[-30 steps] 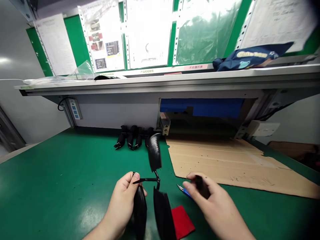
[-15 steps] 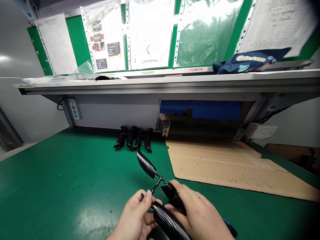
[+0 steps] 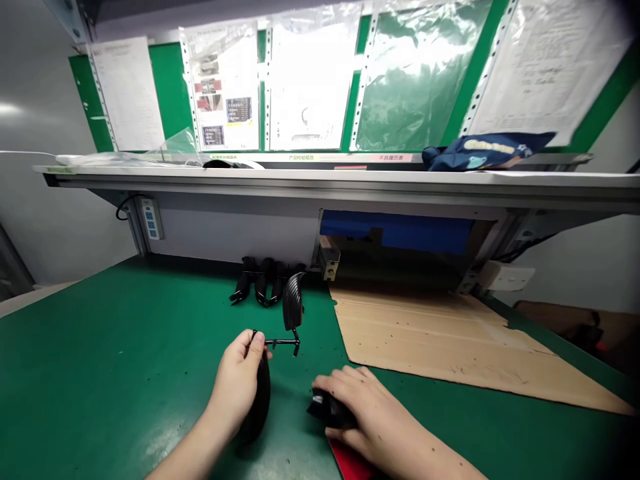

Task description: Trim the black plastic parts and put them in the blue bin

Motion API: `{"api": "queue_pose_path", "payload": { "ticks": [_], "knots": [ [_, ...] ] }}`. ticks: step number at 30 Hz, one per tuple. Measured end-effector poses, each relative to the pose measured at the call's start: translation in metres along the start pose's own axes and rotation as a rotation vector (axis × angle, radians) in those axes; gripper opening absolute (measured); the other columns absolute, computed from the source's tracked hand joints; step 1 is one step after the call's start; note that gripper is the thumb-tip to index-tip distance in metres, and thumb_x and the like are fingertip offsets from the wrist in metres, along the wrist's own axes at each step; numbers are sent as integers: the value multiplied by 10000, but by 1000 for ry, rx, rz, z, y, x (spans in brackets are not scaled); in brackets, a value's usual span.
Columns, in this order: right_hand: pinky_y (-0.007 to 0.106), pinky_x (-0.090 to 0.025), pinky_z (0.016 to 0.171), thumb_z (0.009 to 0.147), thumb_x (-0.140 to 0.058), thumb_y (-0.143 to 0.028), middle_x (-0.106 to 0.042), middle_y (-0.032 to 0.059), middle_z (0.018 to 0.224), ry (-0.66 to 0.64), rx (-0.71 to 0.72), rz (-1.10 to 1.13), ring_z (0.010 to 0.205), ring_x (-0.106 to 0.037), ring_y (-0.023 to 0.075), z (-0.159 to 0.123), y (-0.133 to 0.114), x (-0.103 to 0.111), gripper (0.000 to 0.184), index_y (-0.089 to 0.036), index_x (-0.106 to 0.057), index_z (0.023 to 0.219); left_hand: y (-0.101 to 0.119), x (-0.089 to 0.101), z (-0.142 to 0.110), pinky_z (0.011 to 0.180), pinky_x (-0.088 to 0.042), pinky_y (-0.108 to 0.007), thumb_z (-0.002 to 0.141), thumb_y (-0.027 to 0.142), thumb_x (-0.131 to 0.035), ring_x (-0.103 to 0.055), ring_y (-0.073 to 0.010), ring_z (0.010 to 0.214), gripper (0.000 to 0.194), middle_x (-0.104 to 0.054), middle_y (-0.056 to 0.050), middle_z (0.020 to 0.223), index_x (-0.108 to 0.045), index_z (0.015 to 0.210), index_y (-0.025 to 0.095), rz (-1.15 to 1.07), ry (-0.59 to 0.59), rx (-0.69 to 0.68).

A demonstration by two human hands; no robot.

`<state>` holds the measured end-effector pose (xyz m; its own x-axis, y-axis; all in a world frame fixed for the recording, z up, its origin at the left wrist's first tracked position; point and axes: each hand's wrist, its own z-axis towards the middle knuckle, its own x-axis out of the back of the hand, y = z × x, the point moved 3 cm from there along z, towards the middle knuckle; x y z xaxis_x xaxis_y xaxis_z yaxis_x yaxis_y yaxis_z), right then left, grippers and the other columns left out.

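My left hand point(image 3: 234, 379) pinches a thin black plastic runner point(image 3: 284, 342) between thumb and fingers, held over the green table. A curved, ribbed black plastic part point(image 3: 293, 303) stands up from the runner's far end. Another curved black part point(image 3: 261, 400) hangs beside my left fingers, partly covered by them. My right hand point(image 3: 373, 417) is wrapped round a black plastic piece point(image 3: 331, 409), apart from the runner. Much of that piece is hidden under the palm. A red flat object point(image 3: 350, 461) shows beneath my right hand, mostly covered.
Several similar black parts point(image 3: 245, 283) lie in a row at the table's back. Brown cardboard point(image 3: 450, 353) covers the right side of the green table point(image 3: 125, 353). A shelf point(image 3: 300, 183) with a dark blue pouch point(image 3: 485, 152) crosses above, and a metal block point(image 3: 329, 257) stands below it.
My hands have moved apart. The black piece in my right hand is now separate from the runner and lower right. My left hand has shifted up and left, turning the runner. The red object has appeared.
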<state>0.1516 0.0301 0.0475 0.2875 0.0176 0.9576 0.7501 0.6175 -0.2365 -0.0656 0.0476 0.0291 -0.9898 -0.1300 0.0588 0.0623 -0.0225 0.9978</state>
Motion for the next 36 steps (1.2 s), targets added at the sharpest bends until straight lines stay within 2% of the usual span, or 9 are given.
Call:
{"api": "queue_pose_path", "payload": {
  "ticks": [3, 8, 11, 14, 17, 21, 24, 31, 36],
  "knots": [
    [376, -439, 914, 655, -849, -195, -564, 51, 1162, 140, -14, -117, 1079, -518, 267, 8, 7, 9, 680, -259, -522, 1248, 7, 9, 8, 501, -244, -231, 884, 619, -382, -304, -103, 529, 460, -484, 24, 668, -476, 743, 191, 84, -67, -24],
    [480, -356, 935, 805, -669, -120, -502, 115, 1264, 391, 180, -364, 1151, -453, 328, 10, -6, 28, 422, -236, -550, 1193, 28, 5, -9, 570, -263, -248, 892, 466, -481, -374, -126, 597, 370, -466, 37, 624, -462, 645, 191, 264, -282, -140],
    [411, -382, 869, 768, -587, -31, -614, 49, 1007, 182, 298, -407, 949, -552, 249, 11, -23, 22, 290, -231, -611, 977, 44, 0, -24, 602, -260, -256, 873, 339, -537, -380, -128, 632, 321, -449, 44, 624, -439, 607, 189, 354, -475, -259],
    [244, -389, 680, 640, -601, -41, -547, -67, 647, -68, 317, -186, 618, -516, 124, 12, -30, 12, 193, -206, -502, 651, 51, -5, -32, 617, -274, -252, 884, 279, -497, -400, -133, 664, 300, -458, 36, 665, -439, 604, 190, 362, -630, -340],
    [219, -352, 598, 612, -540, -40, -502, -75, 549, 42, 163, -85, 500, -450, 105, 17, -20, 11, 175, -199, -468, 593, 40, -7, -25, 609, -283, -252, 866, 329, -531, -404, -136, 641, 288, -455, 36, 633, -484, 619, 188, 219, -512, -203],
    [276, -350, 584, 884, -435, -140, -591, 11, 692, 405, -152, -132, 552, -491, 172, 18, -6, 11, 146, -212, -539, 810, 19, -6, -13, 588, -265, -257, 899, 468, -462, -360, -131, 621, 350, -413, 39, 640, -444, 679, 196, 95, -173, -84],
    [297, -420, 639, 965, -465, -337, -639, 34, 864, 558, -158, -45, 698, -569, 209, 11, -15, 1, 122, -240, -537, 985, 12, -5, -14, 618, -298, -251, 917, 528, -403, -356, -125, 641, 366, -396, 41, 679, -398, 740, 209, -31, -35, -39],
    [348, -451, 634, 761, -625, -120, -636, 61, 1018, 306, 30, -250, 714, -601, 230, 6, -27, -30, 590, -179, -409, 1307, 8, -26, -32, 801, -425, -305, 821, 396, -638, -562, -170, 847, 308, -609, -58, 937, -452, 955, 189, -469, -234, 133],
    [387, -421, 667, 640, -524, 23, -620, 52, 953, 273, 20, -504, 707, -589, 238, 3, -17, -33, 658, -205, -513, 1257, 4, -29, -32, 876, -392, -325, 773, 455, -690, -561, -190, 907, 521, -634, -92, 997, -490, 1151, 158, -296, -243, 134]
  ]
}}
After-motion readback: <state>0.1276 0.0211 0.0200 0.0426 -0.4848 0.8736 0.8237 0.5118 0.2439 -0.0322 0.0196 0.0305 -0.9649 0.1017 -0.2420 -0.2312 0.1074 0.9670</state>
